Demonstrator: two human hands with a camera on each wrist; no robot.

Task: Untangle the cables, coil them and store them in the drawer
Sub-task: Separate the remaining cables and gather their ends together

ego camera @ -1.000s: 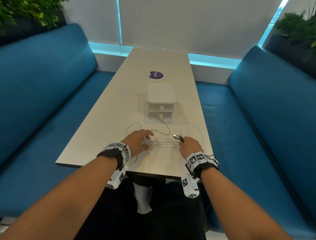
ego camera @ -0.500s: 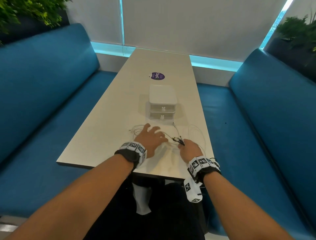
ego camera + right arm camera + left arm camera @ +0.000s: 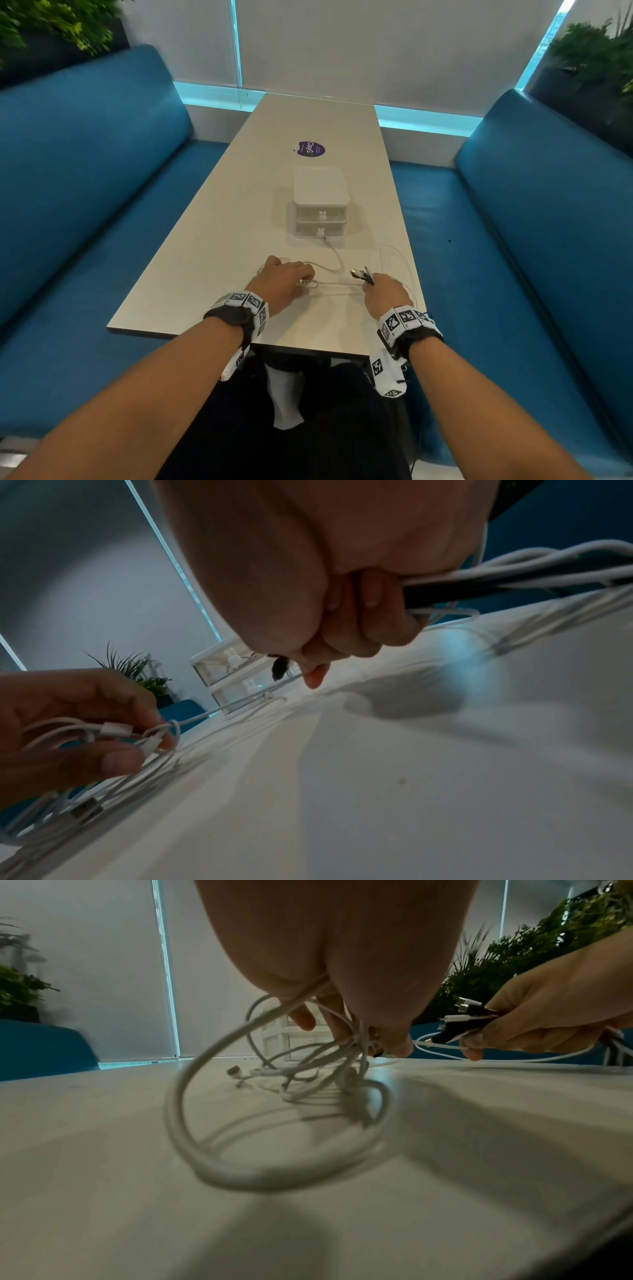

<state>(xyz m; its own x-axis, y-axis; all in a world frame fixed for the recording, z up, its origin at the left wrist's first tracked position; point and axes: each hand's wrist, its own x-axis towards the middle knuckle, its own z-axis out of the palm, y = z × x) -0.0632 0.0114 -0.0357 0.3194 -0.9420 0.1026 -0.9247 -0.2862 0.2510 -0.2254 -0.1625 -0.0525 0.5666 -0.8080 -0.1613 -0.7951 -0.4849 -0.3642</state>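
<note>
A tangle of white cables [image 3: 274, 1074] is gripped by the curled fingers [image 3: 394, 1042] of the left hand [image 3: 282, 286], with loops hanging down to the surface [image 3: 212, 260] and several white plug ends held between thumb and fingertips in the right wrist view. A bundle of plug ends [image 3: 361, 274], some black and some white, is clenched in the right hand [image 3: 385, 296], whose fingers [image 3: 369, 620] are closed round the strands. Thin white strands are stretched between the two hands, and further loops lie on the surface to the right of the right hand. Beyond the hands a white two-drawer unit [image 3: 320, 205] stands, both drawers closed; one cable runs up to its lower front. A purple sticker [image 3: 310, 149] is seen farther back, and blue benches [image 3: 85, 178] flank the surface.
</note>
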